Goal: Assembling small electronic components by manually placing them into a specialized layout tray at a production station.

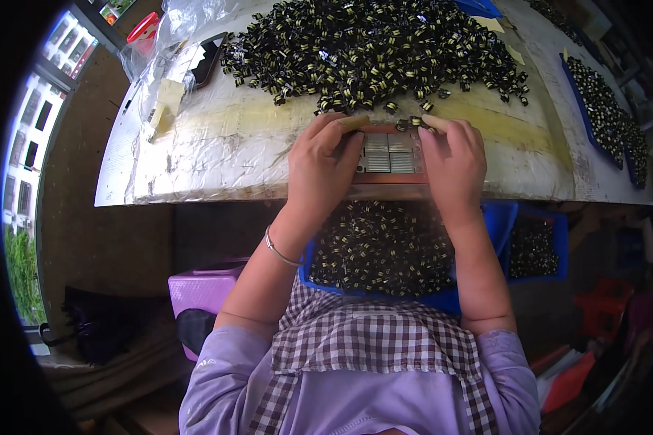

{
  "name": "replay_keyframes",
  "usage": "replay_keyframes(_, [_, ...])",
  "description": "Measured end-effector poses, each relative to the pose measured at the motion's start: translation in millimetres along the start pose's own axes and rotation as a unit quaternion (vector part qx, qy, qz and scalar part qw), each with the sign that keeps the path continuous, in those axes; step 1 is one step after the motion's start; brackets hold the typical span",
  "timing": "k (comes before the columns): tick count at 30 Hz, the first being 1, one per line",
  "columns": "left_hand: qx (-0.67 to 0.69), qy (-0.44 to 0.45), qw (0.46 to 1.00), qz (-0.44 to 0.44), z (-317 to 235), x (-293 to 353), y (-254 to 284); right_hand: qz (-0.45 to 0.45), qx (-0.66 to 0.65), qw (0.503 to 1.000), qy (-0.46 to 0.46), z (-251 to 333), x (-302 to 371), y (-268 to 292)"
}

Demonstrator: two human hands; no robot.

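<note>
Lilac shirt (384, 395), ridged plates (376, 162) between hands (319, 163)

left forearm (257, 279): slanting up and inward, bare, leading over the bench's (218, 193) near edge
right forearm (479, 272): leading over same edge, bare, leaning inward
left hand (314, 163): poising past near edge, back facing up, fingers curling, index pointing right
right hand (457, 163): facing it, standing apart, index pointing left
thumbs (350, 148): both pointing toward far edge, pinch unclear
</note>
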State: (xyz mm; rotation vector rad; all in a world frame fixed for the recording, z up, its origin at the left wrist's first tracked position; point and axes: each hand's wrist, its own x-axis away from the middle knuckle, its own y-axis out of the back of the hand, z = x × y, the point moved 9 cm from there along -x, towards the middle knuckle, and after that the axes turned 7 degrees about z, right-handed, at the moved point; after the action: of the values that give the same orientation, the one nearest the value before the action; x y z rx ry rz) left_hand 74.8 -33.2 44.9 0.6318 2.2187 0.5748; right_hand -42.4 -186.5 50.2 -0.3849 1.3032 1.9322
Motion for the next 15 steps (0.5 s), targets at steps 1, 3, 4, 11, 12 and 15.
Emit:
replay_keyframes(1, [-0.001,0.000,1.000,0.000,0.2,0.5,0.0,0.001,-0.007,1.000,0.000,0.6,0.4,0.1])
replay_keyframes(3, [-0.020,-0.010,1.000,-0.006,-1.2,0.9,1.4,0.002,-0.015,1.000,0.000,1.7,1.6,1.1])
replay_keyframes(4, [-0.020,-0.010,1.000,-0.005,-1.7,1.0,1.5,0.007,-0.007,1.000,0.003,2.9,2.8,1.0])
replay_keyframes(11, [0.020,0.012,1.000,-0.011,5.6,2.5,-1.8,-0.007,-0.006,0.999,0.031,6.3,8.5,3.4])
replay_keyframes(12, [0.022,0.009,1.000,-0.017,6.8,3.0,-0.9,-0.007,-0.006,1.000,0.030,6.8,8.5,3.8])
replay_keyframes(15, [-0.008,0.017,1.000,-0.020,10.4,4.2,4.1,-0.014,-0.033,0.999,0.034,5.6,11.0,7.9])
